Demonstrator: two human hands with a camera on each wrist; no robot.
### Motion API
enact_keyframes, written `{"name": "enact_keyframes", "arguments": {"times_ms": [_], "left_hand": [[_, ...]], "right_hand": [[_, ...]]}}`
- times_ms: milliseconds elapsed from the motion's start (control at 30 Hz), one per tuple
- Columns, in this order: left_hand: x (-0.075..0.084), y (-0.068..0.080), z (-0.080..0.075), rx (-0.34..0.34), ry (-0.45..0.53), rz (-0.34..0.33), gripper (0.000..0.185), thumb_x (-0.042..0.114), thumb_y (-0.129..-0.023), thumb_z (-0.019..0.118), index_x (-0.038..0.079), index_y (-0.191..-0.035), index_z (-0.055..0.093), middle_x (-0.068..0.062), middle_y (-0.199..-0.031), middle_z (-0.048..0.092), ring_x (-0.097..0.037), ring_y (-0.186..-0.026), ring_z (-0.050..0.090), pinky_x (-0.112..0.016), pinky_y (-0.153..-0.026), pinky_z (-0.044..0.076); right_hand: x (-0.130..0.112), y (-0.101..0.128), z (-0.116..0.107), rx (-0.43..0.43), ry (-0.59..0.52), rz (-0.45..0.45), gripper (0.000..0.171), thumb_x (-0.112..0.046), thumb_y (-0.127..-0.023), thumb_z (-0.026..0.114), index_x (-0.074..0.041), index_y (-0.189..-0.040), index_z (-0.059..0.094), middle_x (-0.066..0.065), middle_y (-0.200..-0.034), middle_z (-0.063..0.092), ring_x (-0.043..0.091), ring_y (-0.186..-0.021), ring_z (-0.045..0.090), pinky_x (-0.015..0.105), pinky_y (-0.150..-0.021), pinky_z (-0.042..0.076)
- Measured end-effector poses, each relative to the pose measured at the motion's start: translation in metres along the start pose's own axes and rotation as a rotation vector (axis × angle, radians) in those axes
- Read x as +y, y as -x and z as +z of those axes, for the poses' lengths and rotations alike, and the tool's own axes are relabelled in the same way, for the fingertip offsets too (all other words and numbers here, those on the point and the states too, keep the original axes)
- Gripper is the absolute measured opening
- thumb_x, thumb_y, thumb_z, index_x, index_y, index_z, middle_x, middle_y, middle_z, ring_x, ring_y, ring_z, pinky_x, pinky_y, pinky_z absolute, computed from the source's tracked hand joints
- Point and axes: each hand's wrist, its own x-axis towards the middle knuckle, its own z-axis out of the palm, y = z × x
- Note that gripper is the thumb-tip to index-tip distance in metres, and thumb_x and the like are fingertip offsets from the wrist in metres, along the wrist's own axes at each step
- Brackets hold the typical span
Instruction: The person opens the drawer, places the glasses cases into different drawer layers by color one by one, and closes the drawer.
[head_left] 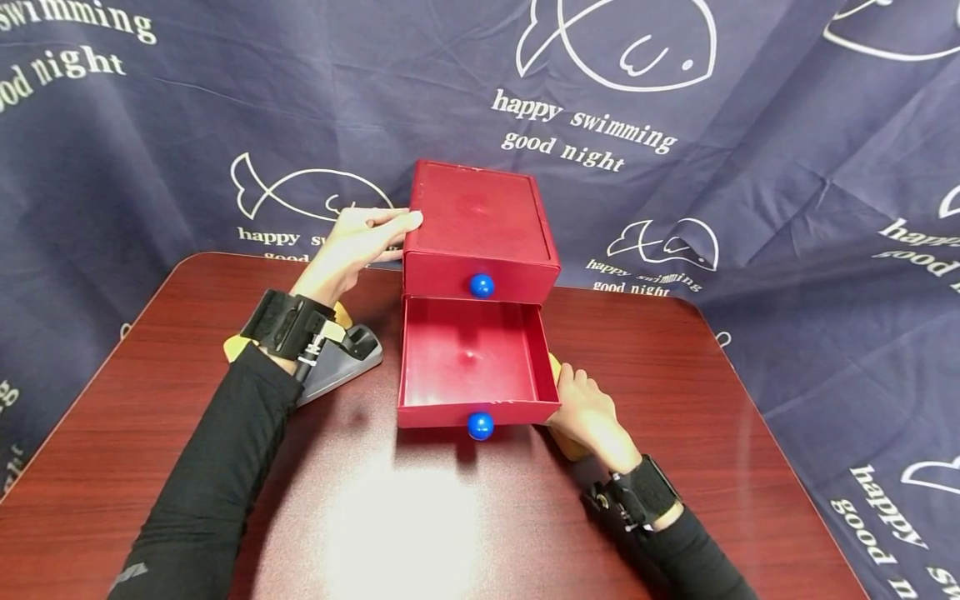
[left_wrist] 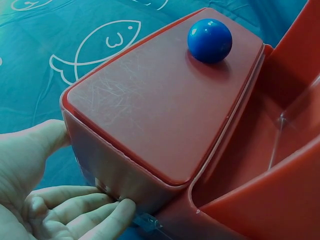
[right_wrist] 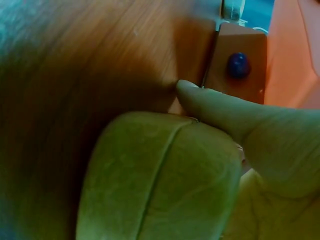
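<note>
1. I'm watching the left hand (head_left: 352,246) bracing the red two-drawer box (head_left: 480,218) at its upper left side; the thumb is lying along the top edge and the straight fingers (left_wrist: 75,202) are pressing the side wall. Nothing is curled round it.

2. The box is sitting at the back middle of the dark wooden table (head_left: 420,517). Its upper drawer is closed, blue knob (head_left: 482,286) facing me.

3. The lower drawer (head_left: 472,367) is standing pulled well out and showing empty, its own blue knob (head_left: 481,426) at the front.

4. The right hand (head_left: 588,412) is gripping a yellow-green object (right_wrist: 160,175) just beside the drawer's right front corner, fingers curled round it, thumb (right_wrist: 215,107) reaching toward the drawer front. What the object is, I can't tell.

5. I'm judging the box light, stiff, glossy plastic, so likely to slide on this shiny tabletop; steadying it by the side walls looks soundest, and the drawer is best worked by its knob.

6. Behind the left wrist, a grey stand (head_left: 341,362) is lying on the table.
</note>
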Motion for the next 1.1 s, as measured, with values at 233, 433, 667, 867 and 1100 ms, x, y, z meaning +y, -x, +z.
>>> {"name": "enact_keyframes", "arguments": {"times_ms": [233, 433, 667, 867, 1100], "left_hand": [[-0.001, 0.0, 0.0, 0.001, 0.006, 0.003, 0.061, 0.036, -0.094, 0.072, 0.009, -0.146, 0.056, -0.01, -0.148, 0.058, -0.026, -0.133, 0.059, -0.04, -0.11, 0.051], [-0.001, -0.001, 0.0, -0.002, -0.002, -0.009, 0.061, 0.036, -0.095, 0.072, 0.009, -0.147, 0.055, -0.009, -0.149, 0.057, -0.025, -0.134, 0.058, -0.038, -0.109, 0.052], [-0.001, -0.001, 0.0, -0.001, 0.001, -0.011, 0.061, 0.035, -0.095, 0.072, 0.009, -0.147, 0.055, -0.009, -0.149, 0.057, -0.025, -0.134, 0.058, -0.037, -0.107, 0.053], [-0.001, -0.001, 0.0, -0.003, 0.002, -0.004, 0.061, 0.035, -0.095, 0.072, 0.008, -0.147, 0.055, -0.01, -0.149, 0.057, -0.026, -0.135, 0.058, -0.038, -0.107, 0.053], [-0.001, -0.001, 0.0, -0.003, 0.002, -0.007, 0.061, 0.035, -0.095, 0.071, 0.008, -0.147, 0.054, -0.009, -0.15, 0.056, -0.025, -0.135, 0.058, -0.037, -0.107, 0.053]], "right_hand": [[0.002, 0.0, -0.001, -0.002, -0.006, -0.02, 0.082, -0.057, -0.078, 0.076, 0.003, -0.127, 0.049, 0.023, -0.108, 0.059, 0.042, -0.101, 0.062, 0.059, -0.078, 0.059], [0.007, -0.002, -0.002, -0.021, -0.014, -0.046, 0.086, -0.058, -0.075, 0.079, 0.001, -0.13, 0.049, 0.022, -0.11, 0.06, 0.04, -0.101, 0.063, 0.058, -0.079, 0.059], [0.012, -0.002, -0.009, -0.041, 0.012, -0.072, 0.084, -0.053, -0.072, 0.084, -0.003, -0.131, 0.05, 0.02, -0.111, 0.062, 0.039, -0.105, 0.063, 0.058, -0.082, 0.058], [0.016, -0.002, -0.015, -0.054, 0.035, -0.074, 0.081, -0.035, -0.07, 0.088, -0.005, -0.135, 0.051, 0.019, -0.113, 0.064, 0.038, -0.104, 0.062, 0.058, -0.083, 0.058], [0.021, -0.002, -0.021, -0.079, 0.047, -0.077, 0.076, -0.035, -0.066, 0.088, -0.009, -0.13, 0.056, 0.011, -0.103, 0.07, 0.031, -0.091, 0.065, 0.051, -0.073, 0.059]]}}
